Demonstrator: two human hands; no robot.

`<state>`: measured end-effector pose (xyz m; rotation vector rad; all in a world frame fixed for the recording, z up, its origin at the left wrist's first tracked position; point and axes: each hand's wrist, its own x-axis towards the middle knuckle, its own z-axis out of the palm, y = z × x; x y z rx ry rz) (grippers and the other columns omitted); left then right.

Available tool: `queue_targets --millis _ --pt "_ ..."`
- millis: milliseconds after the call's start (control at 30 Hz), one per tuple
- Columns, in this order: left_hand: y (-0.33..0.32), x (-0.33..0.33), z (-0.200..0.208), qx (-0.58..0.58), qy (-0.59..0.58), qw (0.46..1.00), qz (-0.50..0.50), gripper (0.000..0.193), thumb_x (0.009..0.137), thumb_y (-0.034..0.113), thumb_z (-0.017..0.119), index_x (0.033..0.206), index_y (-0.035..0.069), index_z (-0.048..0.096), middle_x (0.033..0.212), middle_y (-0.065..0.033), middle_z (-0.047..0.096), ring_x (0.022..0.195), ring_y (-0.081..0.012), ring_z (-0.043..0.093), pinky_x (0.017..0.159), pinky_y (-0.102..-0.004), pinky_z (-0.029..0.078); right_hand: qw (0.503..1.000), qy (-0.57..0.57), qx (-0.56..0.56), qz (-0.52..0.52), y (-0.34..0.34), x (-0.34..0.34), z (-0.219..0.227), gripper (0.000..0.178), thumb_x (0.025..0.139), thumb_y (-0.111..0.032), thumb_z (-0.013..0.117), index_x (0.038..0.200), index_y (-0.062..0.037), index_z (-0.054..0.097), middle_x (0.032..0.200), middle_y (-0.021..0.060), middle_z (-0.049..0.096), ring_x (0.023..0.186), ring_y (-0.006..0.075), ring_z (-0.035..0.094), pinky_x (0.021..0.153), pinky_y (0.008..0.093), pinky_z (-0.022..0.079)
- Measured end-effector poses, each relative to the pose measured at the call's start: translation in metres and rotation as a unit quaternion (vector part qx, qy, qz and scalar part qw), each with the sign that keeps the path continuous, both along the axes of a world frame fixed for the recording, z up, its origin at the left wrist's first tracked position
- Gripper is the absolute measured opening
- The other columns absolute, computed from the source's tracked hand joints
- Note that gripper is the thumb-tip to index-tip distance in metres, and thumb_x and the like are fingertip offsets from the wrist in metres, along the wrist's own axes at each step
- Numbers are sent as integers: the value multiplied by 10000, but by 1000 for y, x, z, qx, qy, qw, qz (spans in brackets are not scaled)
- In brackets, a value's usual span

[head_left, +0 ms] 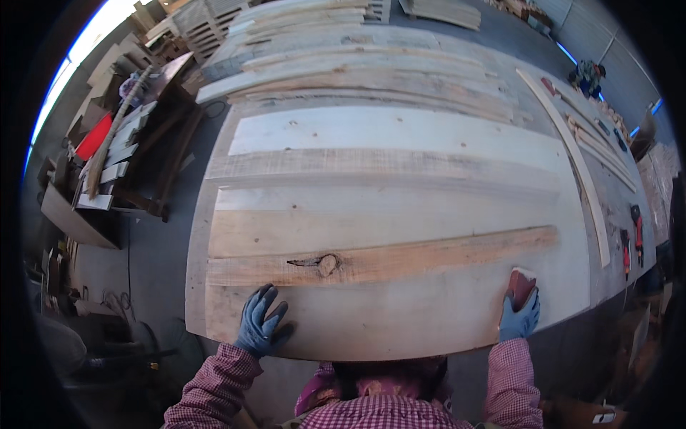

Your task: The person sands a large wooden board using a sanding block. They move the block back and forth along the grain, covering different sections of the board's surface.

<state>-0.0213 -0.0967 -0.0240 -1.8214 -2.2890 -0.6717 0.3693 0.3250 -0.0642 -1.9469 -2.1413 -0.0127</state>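
Block (521,283) in the right hand (521,314), well apart from the wide-fingered left hand (260,322).

There are two hands, one left hand (261,323) and one right hand (521,313). I see one red block (519,288), two red and black tools (637,230), one big dark knot (328,265) and one other person (590,79) far right. The back boards (357,80) overlap too much to count.

The worker's (389,413) left glove (256,329) and right glove (520,320) are blue, the left darkening toward its fingertips (269,290). Behind the fingers (276,313), pink-and-white checked sleeves (218,386) crease loosely; farther back shows matching checked cloth (354,416) beside purple printed fabric (314,395).
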Motion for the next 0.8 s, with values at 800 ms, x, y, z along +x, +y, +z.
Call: queue_targets --millis 800 --pt "41 10 26 -61 5 996 64 828 801 355 762 1463 6 405 1506 -255 373 1402 -447 342 1159 -595 249 997 -42 -62 -26 8 1 5 899 825 -578 693 1560 -225 314 1398 237 495 1258 427 482 1049 525 406"
